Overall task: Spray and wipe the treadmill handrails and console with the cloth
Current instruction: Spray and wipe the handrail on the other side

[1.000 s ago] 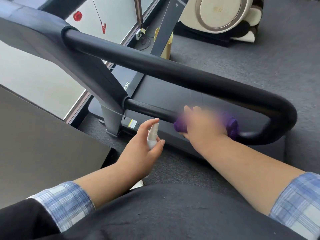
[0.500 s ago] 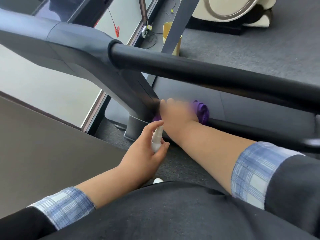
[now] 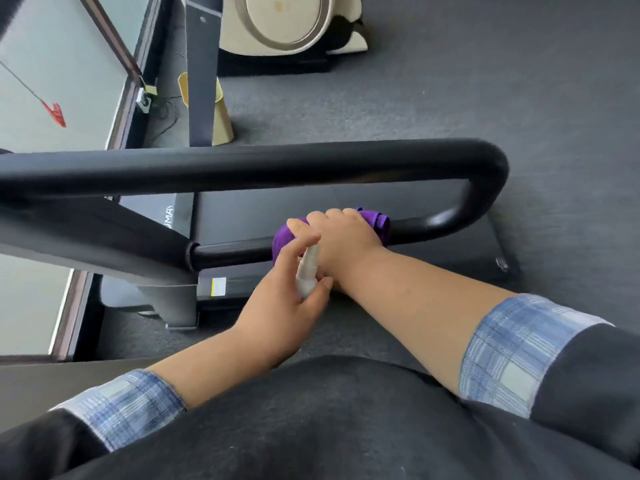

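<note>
The treadmill's black handrail (image 3: 277, 166) loops round at the right and returns as a thinner lower bar (image 3: 232, 252). My right hand (image 3: 343, 237) presses a purple cloth (image 3: 375, 221) around that lower bar, near its middle. My left hand (image 3: 287, 299) grips a small white spray bottle (image 3: 308, 271), nozzle up, just in front of my right wrist. The console is out of view.
The treadmill deck (image 3: 381, 202) lies under the rails on grey carpet. A grey upright post (image 3: 202, 64) with a yellow base (image 3: 221, 119) stands behind. A cream machine (image 3: 287, 22) sits at the back. Window glass (image 3: 52, 64) runs along the left.
My right hand slid the cloth left to the upright joint, then back right along the lower bar. The left hand stayed close with the bottle. My view shifted.
</note>
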The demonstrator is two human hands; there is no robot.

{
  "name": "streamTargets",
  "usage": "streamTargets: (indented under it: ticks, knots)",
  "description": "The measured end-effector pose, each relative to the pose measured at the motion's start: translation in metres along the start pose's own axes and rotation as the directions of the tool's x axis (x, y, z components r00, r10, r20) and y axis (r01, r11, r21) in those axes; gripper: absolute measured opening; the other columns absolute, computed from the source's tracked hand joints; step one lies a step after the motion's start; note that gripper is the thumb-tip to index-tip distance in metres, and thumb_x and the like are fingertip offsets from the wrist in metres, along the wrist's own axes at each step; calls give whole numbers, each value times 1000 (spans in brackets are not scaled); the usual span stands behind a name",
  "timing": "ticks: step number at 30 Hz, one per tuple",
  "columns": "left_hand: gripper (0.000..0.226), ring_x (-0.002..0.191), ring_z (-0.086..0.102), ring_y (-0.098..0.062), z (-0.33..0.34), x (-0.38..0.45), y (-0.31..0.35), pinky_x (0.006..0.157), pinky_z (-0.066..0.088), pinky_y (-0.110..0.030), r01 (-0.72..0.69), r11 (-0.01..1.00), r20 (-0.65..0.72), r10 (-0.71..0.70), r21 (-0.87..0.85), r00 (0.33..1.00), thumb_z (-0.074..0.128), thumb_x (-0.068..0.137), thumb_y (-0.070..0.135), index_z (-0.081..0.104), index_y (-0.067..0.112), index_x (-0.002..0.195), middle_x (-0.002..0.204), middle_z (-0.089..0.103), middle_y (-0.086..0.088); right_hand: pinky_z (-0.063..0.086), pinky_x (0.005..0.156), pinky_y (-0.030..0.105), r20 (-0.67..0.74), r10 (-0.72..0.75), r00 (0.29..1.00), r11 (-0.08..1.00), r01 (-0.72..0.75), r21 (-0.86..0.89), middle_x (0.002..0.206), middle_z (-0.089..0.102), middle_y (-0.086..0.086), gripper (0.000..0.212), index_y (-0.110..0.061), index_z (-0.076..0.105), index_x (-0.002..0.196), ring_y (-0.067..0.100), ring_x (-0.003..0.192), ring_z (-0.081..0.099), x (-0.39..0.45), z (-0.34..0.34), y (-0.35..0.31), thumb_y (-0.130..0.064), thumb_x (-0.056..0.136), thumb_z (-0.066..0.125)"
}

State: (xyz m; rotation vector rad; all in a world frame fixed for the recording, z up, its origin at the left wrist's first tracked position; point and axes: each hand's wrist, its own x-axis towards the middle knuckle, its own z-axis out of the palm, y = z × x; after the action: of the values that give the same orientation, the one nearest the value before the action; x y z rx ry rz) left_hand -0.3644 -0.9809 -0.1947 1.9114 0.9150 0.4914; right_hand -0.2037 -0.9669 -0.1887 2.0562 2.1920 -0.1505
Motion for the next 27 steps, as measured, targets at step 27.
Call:
streamTargets:
  ticks: [27]
  knots:
    - [54,79,64,-5,-37,-109,-36,66,45,-13,306,952,-365,-282,7,887,55,83,52,27,73,124,95,63,24,33,68,37,-56,-110,992,992,107,-65,107,59,3,46,-17,46,116,28,94,62,65,5,-95,-50,89,64]
